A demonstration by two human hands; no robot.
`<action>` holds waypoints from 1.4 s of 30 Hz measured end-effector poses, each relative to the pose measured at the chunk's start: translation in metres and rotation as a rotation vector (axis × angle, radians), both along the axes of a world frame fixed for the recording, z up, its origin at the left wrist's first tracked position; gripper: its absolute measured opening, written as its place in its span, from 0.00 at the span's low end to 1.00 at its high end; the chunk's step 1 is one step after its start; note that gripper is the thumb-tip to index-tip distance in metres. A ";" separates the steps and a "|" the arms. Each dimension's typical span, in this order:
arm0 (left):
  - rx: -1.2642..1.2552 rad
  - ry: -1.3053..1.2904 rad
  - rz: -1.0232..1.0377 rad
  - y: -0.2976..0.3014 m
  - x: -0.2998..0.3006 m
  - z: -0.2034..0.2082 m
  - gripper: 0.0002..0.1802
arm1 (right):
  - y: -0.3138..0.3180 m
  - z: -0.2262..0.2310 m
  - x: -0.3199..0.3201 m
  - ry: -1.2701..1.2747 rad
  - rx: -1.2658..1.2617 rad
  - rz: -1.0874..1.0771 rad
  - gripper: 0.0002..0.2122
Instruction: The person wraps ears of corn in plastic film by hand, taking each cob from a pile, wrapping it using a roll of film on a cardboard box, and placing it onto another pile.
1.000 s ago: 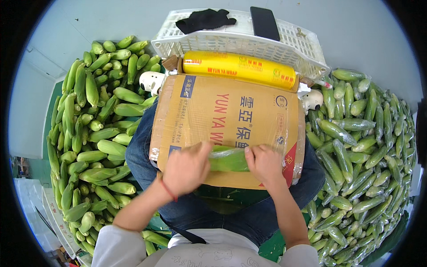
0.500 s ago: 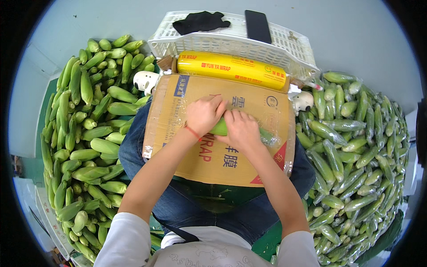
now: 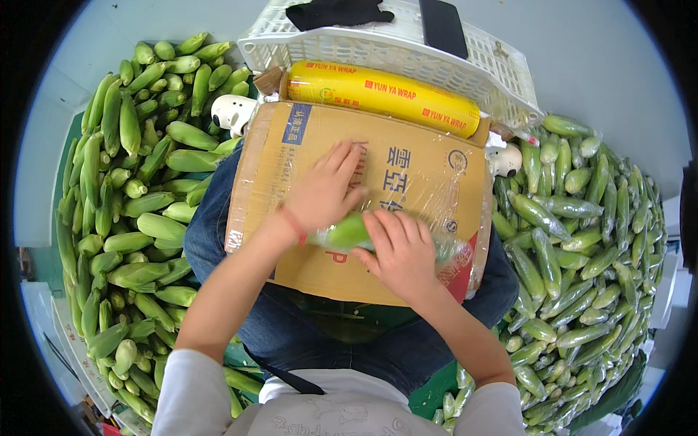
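Note:
An ear of corn (image 3: 346, 232) in its green husk lies crosswise over the cardboard box (image 3: 291, 156) on my lap, clear plastic film around it. My right hand (image 3: 398, 256) is closed on the corn, with the thumb on its near side and the fingers over the top. Loose film (image 3: 452, 249) bunches at the right end of the ear. My left hand (image 3: 326, 187) lies with fingers stretched out on the box's upper face, just beyond the corn; its wrist, with a red cord, is close to the ear's left end.
A yellow roll of wrap (image 3: 385, 96) spans the box's far edge. Behind it a white plastic basket (image 3: 502, 73) carries a black cloth (image 3: 338, 13) and a phone (image 3: 443, 27). Unwrapped corn (image 3: 142, 232) is heaped left, film-wrapped corn (image 3: 582, 269) right.
The corn has come nearer to me and turned up blurred. My hands have separated: the left has opened flat on the box, while the right has moved nearer with the corn.

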State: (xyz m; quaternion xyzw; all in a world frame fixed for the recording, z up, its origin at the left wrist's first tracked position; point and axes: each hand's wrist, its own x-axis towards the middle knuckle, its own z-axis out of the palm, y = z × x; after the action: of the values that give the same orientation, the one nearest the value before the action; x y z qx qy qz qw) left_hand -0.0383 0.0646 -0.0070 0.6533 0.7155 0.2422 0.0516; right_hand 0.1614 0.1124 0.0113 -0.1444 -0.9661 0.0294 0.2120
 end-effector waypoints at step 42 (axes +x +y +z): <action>0.193 -1.625 0.329 -0.105 0.075 0.029 0.09 | -0.118 0.012 0.084 0.078 -2.703 0.055 0.32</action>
State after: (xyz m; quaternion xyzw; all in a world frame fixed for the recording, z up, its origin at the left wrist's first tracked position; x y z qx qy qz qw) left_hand 0.0370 -0.0403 0.0224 0.1638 0.5179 0.7029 0.4593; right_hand 0.2458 -0.0051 0.0230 -0.2181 -0.1776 0.9572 -0.0684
